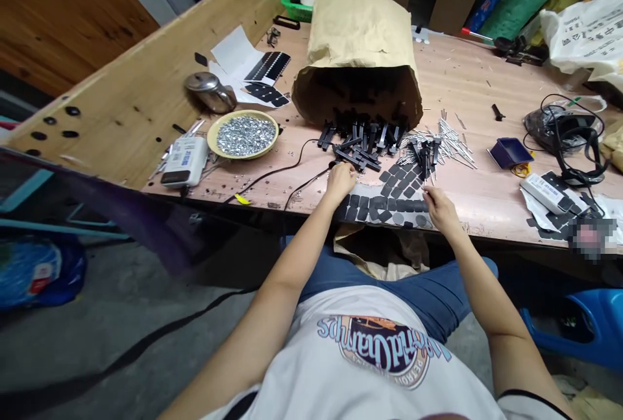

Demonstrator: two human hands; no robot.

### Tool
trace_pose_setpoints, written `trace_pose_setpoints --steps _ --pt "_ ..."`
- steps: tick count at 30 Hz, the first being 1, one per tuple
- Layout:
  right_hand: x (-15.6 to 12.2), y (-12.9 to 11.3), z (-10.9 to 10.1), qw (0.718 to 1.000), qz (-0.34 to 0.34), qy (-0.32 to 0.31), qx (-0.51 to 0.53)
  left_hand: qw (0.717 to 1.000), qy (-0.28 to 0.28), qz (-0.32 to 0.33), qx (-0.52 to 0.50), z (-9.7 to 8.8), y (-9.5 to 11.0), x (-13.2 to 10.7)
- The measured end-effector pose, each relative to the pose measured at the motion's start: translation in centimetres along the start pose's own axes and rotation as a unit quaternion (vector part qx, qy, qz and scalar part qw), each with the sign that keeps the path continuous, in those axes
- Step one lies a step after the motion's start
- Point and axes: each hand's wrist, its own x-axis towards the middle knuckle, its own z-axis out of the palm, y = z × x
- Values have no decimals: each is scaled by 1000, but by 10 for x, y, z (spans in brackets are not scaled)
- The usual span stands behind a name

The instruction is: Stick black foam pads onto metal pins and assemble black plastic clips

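Note:
My left hand (342, 178) is at the table's front edge beside a heap of black plastic parts (357, 150). Its fingers are curled together, and what they hold, if anything, is too small to make out. My right hand (442, 208) pinches what looks like the end of a thin metal rod (425, 182), just below some black parts with rods (427, 155). Between the hands lies a sheet of black adhesive pads (384, 206). More loose metal rods (452, 144) are scattered behind my right hand. The black parts spill from the mouth of a large paper sack (360, 30).
To the left stand a yellow bowl of small metal pieces (246, 135), a white box-shaped device (185, 161) and a metal pot (209, 92). A dark blue box (510, 153) and a black headset (577, 141) lie right. A wooden board (160, 50) borders the table's left side.

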Motion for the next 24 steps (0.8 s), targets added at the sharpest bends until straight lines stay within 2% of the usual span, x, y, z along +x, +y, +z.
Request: trace_pose_setpoints --steps 3,7,10,13,15,16,19,21,24 --pt "-2 -19 10 999 -16 -35 13 999 28 23 29 17 4 -6" --pt "-8 -34 19 997 -24 -60 29 997 54 44 18 25 4 -5" --pt "-11 -40 26 996 -14 -65 63 992 96 40 -74 26 0 -9" --pt "-6 -49 33 994 -10 -64 90 967 145 4 -209 28 0 -14" --pt "-1 -58 39 994 -10 -68 90 936 162 -34 -310 29 3 -17" --pt "2 -63 41 993 -11 -72 90 916 154 -56 -366 29 4 -18" --pt "10 -77 42 992 -18 -75 95 833 64 -115 -537 27 10 -26" --pt "12 -86 40 994 -15 -66 90 777 1 -132 -616 24 12 -33" --pt "10 -96 32 996 -2 -66 57 723 -64 -144 -672 22 14 -43"
